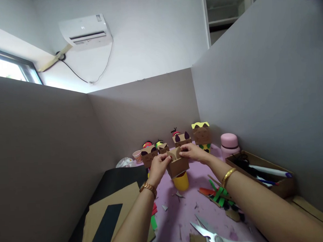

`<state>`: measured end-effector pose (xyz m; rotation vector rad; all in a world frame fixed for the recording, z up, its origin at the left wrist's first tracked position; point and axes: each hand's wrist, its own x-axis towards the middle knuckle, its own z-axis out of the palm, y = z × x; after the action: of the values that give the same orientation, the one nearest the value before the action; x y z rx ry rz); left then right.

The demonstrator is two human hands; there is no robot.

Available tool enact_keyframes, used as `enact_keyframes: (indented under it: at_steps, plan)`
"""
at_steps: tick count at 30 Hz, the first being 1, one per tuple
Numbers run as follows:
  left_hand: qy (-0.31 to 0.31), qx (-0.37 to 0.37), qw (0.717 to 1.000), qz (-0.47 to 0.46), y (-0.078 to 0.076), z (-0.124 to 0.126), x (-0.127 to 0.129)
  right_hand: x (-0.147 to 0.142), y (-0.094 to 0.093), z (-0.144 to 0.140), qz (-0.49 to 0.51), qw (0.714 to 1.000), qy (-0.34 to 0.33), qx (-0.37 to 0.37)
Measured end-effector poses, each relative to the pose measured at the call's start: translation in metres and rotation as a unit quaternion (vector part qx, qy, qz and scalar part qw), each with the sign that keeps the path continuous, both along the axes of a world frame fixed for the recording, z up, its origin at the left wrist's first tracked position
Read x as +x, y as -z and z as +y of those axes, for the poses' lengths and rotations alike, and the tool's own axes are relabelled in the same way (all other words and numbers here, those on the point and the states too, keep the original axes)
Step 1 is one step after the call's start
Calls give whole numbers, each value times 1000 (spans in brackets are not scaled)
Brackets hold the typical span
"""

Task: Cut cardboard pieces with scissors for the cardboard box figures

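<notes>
Both hands are at a small brown cardboard box (178,167) with pointed ear pieces on its top edge. My left hand (160,166) pinches the box's upper left side, near one ear. At the upper right, my right hand (192,152) has its fingers closed on the other ear piece. Directly beneath the box stands a yellow paper cylinder (181,181); whether the two are joined I cannot tell. Behind are several cardboard animal heads with ears, among them a drawn-on face (149,156) at the left and a yellow-topped head (201,134) at the right.
Scissors (218,239) lie at the front of the purple tabletop (169,221). Green and orange paper scraps (219,194) are at the right, near a pink bottle (230,145) and an open box of pens (282,184). Cardboard sheets (127,198) lie at the left. Grey partitions (144,111) surround the table.
</notes>
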<state>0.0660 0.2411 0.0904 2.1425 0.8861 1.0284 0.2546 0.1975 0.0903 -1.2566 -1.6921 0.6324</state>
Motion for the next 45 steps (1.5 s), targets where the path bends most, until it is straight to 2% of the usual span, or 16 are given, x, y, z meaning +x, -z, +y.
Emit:
enact_keyframes:
  at_steps: [8, 16, 22, 27, 34, 45]
  plan:
    - [-10, 4, 1000, 24, 0, 3, 0, -2, 3, 1, 13, 1000, 9, -5]
    - [-52, 58, 995, 61, -5, -1, -2, 2, -3, -8, 18, 1000, 10, 18]
    - [-81, 131, 983, 102, -16, -15, 5, 5, -2, -6, -29, 997, 48, 48]
    - [-102, 176, 971, 129, -14, -22, 8, -1, 4, -2, -80, 991, 78, 74]
    - [-98, 195, 964, 153, -14, -22, 11, -5, 0, -4, -143, 981, 87, 99]
    - [-113, 203, 959, 163, -12, -22, 14, -6, -3, -9, -160, 979, 86, 97]
